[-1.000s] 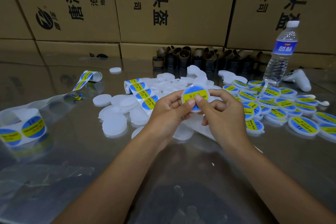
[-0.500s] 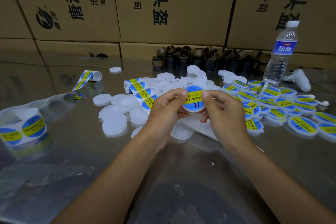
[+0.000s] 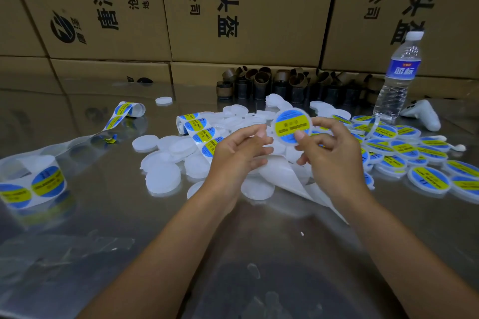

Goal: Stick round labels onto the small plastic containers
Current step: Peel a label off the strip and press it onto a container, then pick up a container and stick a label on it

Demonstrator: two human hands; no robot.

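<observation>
Cardboard boxes (image 3: 233,8) stand behind a shiny table (image 3: 129,215). Blank containers (image 3: 168,158) lie centre-left and a labelled pile (image 3: 404,153) on the right. Right hand (image 3: 334,155) pinches one labelled container (image 3: 291,124) above the heap, thumb on its face. Left hand (image 3: 241,153) is loosely curled, apparently empty.

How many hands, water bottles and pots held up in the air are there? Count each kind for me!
Hands: 2 (left hand, right hand)
Water bottle: 1
Labelled container held up by the right hand's fingers: 1
Total: 4
</observation>
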